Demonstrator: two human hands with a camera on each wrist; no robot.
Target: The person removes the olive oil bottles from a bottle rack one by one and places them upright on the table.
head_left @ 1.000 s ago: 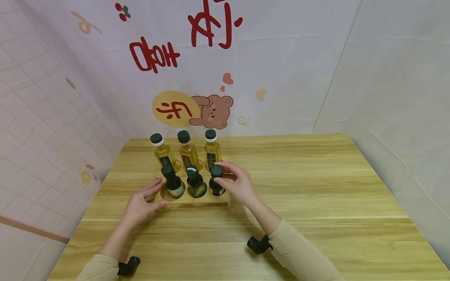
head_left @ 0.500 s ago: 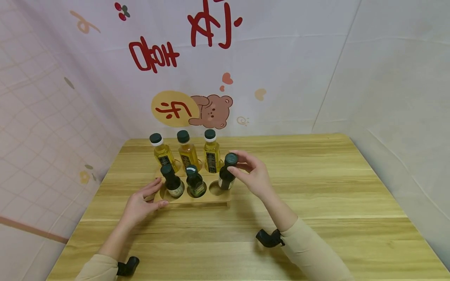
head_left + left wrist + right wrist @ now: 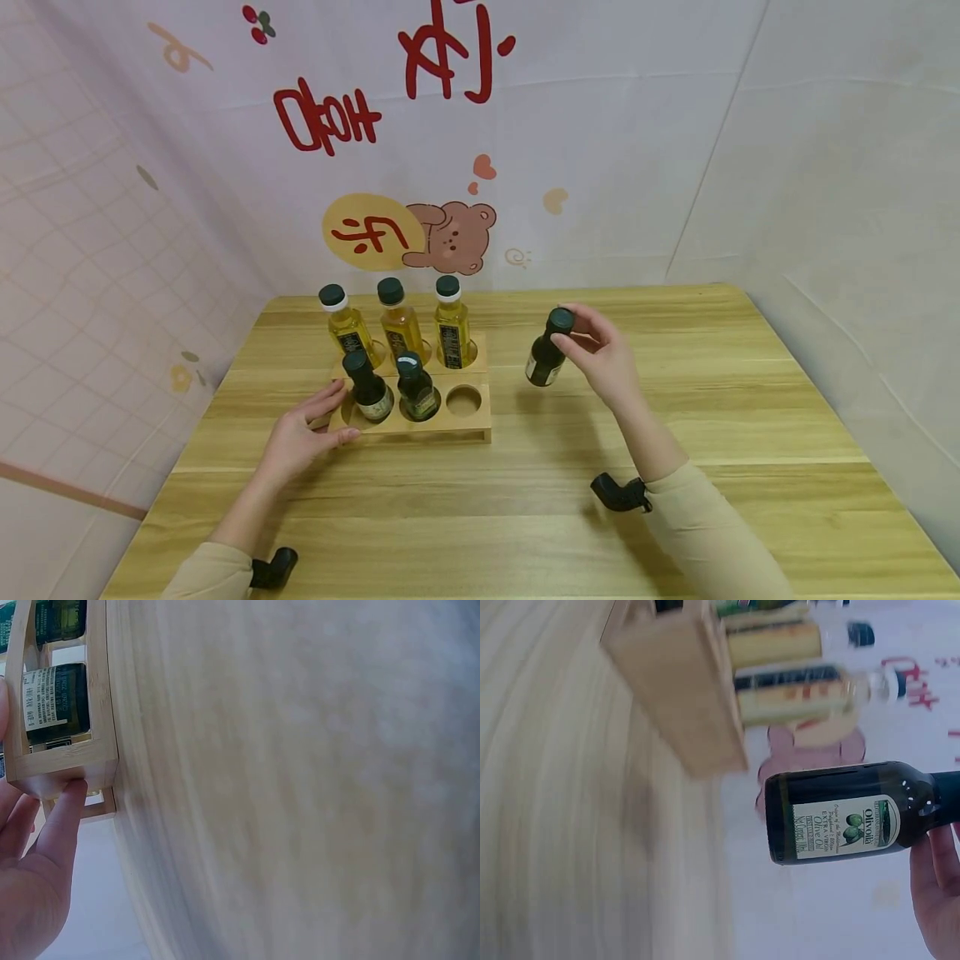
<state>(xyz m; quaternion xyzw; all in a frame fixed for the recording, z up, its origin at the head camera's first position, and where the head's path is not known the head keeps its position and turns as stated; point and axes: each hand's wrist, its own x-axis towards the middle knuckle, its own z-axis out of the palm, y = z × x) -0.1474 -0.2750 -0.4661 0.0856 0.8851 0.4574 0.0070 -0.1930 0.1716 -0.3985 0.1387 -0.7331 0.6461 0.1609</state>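
My right hand [image 3: 604, 362] pinches a small dark olive oil bottle [image 3: 546, 358] by its green-capped neck, held above the table to the right of the rack. In the right wrist view the olive oil bottle [image 3: 840, 813] shows its white label. The two-tier wooden rack [image 3: 480, 417] has a bare round hole at its front right. My left hand [image 3: 296, 442] rests at the rack's left end, thumb along the front edge. Its fingers [image 3: 64, 825] touch the end panel in the left wrist view. Two dark bottles, one left [image 3: 369, 392] and one middle [image 3: 418, 392], stand in the front row.
Behind, three yellow oil bottles, left [image 3: 349, 329], middle [image 3: 402, 329] and right [image 3: 452, 329], stand in the rear row. The wooden table [image 3: 675, 375] reaches back to a printed white cloth [image 3: 600, 142]. Black camera mounts sit on both wrists.
My right hand has lifted the dark bottle from the front right hole and carried it right, away from the rack. My left hand stays at the rack's left end.
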